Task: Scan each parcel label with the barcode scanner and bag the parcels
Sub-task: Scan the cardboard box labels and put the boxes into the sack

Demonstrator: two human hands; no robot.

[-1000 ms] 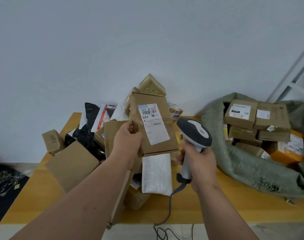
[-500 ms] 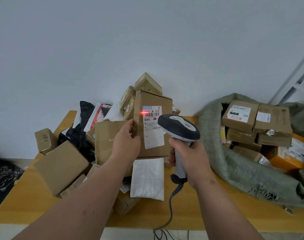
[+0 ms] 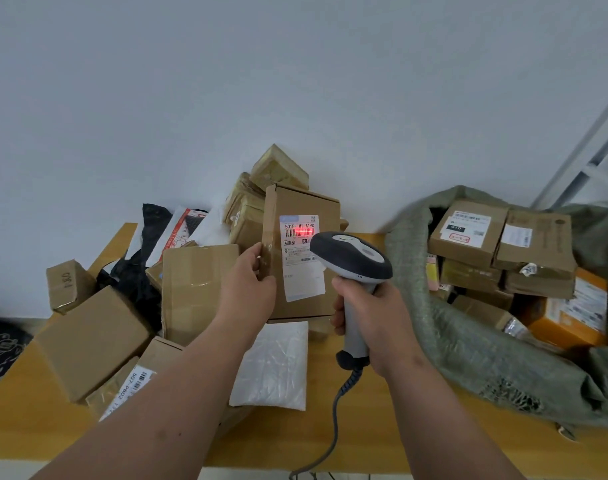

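Observation:
My left hand (image 3: pixel 249 287) grips the left edge of a flat brown cardboard parcel (image 3: pixel 306 206), held upright above the table with its white label (image 3: pixel 300 265) facing me. A red scan line glows across the barcode near the label's top. My right hand (image 3: pixel 371 310) is closed around the handle of a grey and white corded barcode scanner (image 3: pixel 351 258), whose head points at the label from just right of it and covers the label's right edge. A grey-green woven sack (image 3: pixel 444 334) lies open at the right, with several boxes inside.
A heap of brown boxes (image 3: pixel 91 337), a white padded mailer (image 3: pixel 274 365) and black poly bags (image 3: pixel 136 275) covers the left and middle of the wooden table (image 3: pixel 364 434). A white wall stands close behind. The scanner cable (image 3: pixel 333 427) drops over the front edge.
The parcel has turned more upright. The scanner has swung left to the label, and the red line has moved from the label's top left corner onto the barcode.

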